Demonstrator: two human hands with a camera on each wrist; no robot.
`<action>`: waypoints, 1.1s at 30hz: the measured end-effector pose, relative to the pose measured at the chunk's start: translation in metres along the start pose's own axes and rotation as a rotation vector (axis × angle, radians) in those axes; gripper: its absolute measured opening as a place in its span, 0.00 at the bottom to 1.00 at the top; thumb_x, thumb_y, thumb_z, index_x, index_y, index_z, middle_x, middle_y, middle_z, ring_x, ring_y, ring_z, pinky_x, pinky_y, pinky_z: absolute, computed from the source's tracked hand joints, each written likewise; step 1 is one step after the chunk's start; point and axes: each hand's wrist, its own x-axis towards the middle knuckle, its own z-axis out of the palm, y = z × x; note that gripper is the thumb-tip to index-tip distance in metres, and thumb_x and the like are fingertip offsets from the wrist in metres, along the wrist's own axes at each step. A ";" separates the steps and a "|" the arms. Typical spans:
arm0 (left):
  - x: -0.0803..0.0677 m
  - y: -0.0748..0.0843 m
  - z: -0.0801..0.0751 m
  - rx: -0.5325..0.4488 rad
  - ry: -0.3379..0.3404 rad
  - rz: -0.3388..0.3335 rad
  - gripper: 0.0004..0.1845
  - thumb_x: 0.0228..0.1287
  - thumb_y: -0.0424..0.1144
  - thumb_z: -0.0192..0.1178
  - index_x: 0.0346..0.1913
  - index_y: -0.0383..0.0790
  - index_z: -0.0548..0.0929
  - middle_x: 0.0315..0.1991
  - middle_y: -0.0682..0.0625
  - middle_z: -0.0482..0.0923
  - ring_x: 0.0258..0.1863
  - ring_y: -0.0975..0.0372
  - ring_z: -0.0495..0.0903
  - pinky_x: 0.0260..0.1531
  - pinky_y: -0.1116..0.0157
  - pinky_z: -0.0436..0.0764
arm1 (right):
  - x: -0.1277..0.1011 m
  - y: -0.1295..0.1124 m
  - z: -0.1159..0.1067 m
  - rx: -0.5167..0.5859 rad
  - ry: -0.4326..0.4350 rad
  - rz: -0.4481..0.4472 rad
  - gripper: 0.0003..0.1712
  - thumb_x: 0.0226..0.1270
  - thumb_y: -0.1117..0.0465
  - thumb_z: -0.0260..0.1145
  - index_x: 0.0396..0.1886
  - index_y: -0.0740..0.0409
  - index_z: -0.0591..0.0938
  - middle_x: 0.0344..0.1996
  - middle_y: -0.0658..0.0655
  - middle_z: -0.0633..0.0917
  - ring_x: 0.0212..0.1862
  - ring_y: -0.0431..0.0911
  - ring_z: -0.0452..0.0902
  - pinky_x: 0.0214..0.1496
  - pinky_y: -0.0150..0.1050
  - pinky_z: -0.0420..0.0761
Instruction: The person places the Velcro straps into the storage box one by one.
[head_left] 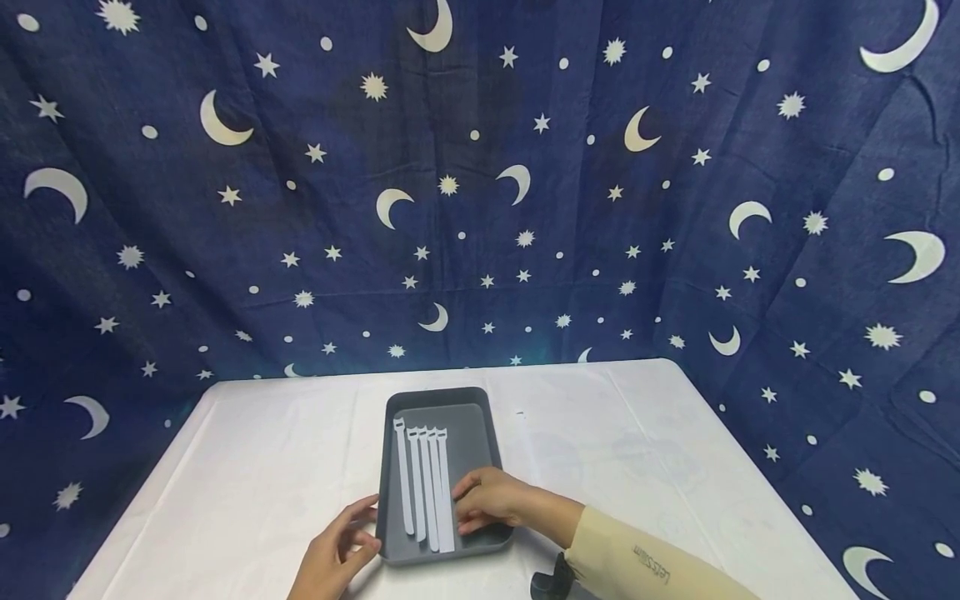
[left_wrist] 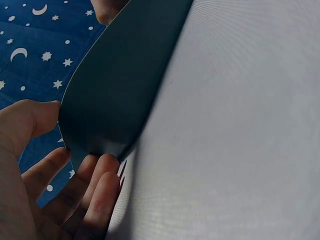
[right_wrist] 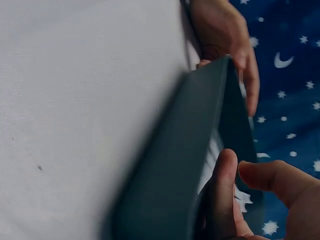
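Observation:
Several white hook-and-loop cable ties (head_left: 429, 492) with slotted heads lie side by side, heads away from me, in a dark grey tray (head_left: 465, 412). At the tray's near left corner is my left hand (head_left: 337, 546); its thumb and fingers, spread apart, touch the outside of the tray (left_wrist: 115, 85). My right hand (head_left: 491, 498) reaches inside over the near right part of the tray, right beside the rightmost tie. In the right wrist view its thumb and index fingertip come close together, with nothing visible between them. Whether the other fingers touch a tie is hidden.
The tray stands on a white-covered table (head_left: 630, 450). A navy curtain (head_left: 480, 208) with moons and stars hangs behind the table and along its sides. A small dark speck (head_left: 520, 413) is on the cover right of the tray.

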 end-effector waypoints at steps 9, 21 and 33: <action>-0.001 -0.001 0.002 -0.002 0.022 0.037 0.30 0.59 0.42 0.70 0.65 0.43 0.75 0.50 0.46 0.82 0.31 0.72 0.81 0.30 0.71 0.79 | -0.024 -0.016 -0.045 -0.099 0.110 -0.117 0.25 0.55 0.72 0.65 0.54 0.75 0.74 0.27 0.59 0.84 0.25 0.41 0.82 0.34 0.36 0.85; -0.002 0.003 0.002 0.007 0.037 0.028 0.30 0.59 0.43 0.70 0.64 0.43 0.75 0.50 0.46 0.82 0.31 0.73 0.80 0.30 0.71 0.79 | -0.045 0.026 -0.089 -0.471 0.547 -0.062 0.18 0.52 0.67 0.70 0.44 0.69 0.82 0.24 0.54 0.82 0.25 0.44 0.81 0.30 0.38 0.83; -0.002 0.000 0.004 -0.007 0.058 0.034 0.30 0.58 0.42 0.71 0.64 0.43 0.76 0.49 0.48 0.83 0.31 0.72 0.80 0.31 0.71 0.79 | -0.037 0.047 -0.071 -0.593 0.727 -0.063 0.16 0.47 0.67 0.76 0.38 0.69 0.84 0.20 0.51 0.79 0.23 0.41 0.75 0.27 0.35 0.78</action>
